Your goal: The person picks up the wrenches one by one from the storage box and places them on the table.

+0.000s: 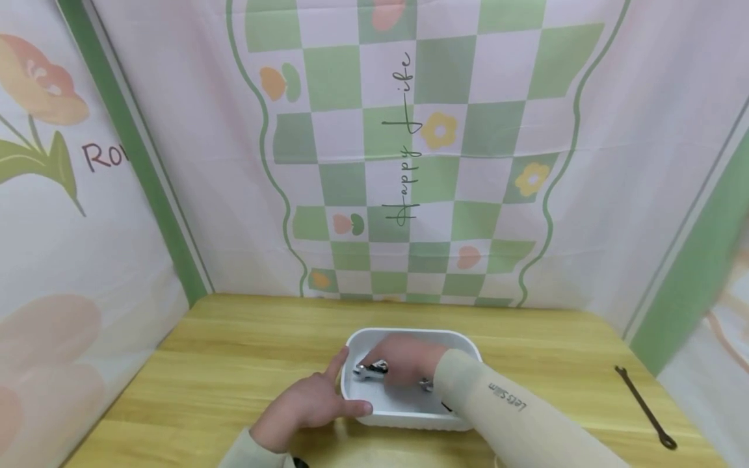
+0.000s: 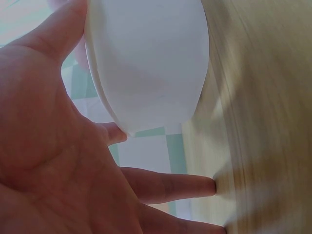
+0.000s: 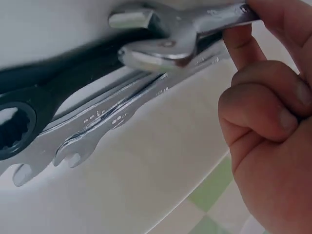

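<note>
A white plastic bin sits on the table with several wrenches inside. My left hand spans its left end, with the thumb at the near rim and the index finger at the far-left corner. In the left wrist view, two other fingers reach straight down to the tabletop. My right hand is inside the bin and pinches a silver open-end wrench by its shank. Below that wrench lie a black ring-ended wrench and silver wrenches, partly overlapping.
A dark, long wrench lies on the wood-grain table near its right edge. Printed cloth walls enclose the table at the back and both sides.
</note>
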Available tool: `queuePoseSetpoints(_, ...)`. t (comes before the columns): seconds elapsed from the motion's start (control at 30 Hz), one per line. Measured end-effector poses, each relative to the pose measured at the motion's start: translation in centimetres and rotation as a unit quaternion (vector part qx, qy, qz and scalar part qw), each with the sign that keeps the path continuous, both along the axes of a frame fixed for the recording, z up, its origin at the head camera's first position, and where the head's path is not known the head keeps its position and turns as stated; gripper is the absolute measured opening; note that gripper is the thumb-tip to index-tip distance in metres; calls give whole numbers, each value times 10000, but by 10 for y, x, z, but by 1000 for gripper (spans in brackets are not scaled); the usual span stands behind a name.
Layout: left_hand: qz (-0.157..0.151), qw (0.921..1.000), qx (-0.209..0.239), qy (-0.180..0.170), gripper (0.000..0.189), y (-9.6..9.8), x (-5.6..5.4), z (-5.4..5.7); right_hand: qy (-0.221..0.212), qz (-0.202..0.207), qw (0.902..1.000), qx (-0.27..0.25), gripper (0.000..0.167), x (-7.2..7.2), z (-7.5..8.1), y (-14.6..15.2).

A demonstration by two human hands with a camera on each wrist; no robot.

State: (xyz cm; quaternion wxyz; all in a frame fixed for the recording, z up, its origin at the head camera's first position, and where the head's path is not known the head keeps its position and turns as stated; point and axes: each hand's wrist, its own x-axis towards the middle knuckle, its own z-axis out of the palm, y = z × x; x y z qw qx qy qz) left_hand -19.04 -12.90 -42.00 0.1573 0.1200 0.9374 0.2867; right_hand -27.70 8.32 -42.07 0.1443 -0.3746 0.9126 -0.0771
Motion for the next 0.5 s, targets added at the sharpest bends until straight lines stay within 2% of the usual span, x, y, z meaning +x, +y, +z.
queuePoseSetpoints(0.27, 96, 9999, -58, -88, 118, 2, 0, 0, -431, -417, 9956, -725, 59, -14, 20, 22)
queuePoseSetpoints(0.5, 134, 9999, -43, -76, 120, 2, 0, 0, -831, -1020, 9792, -1544, 58, -21, 30, 36)
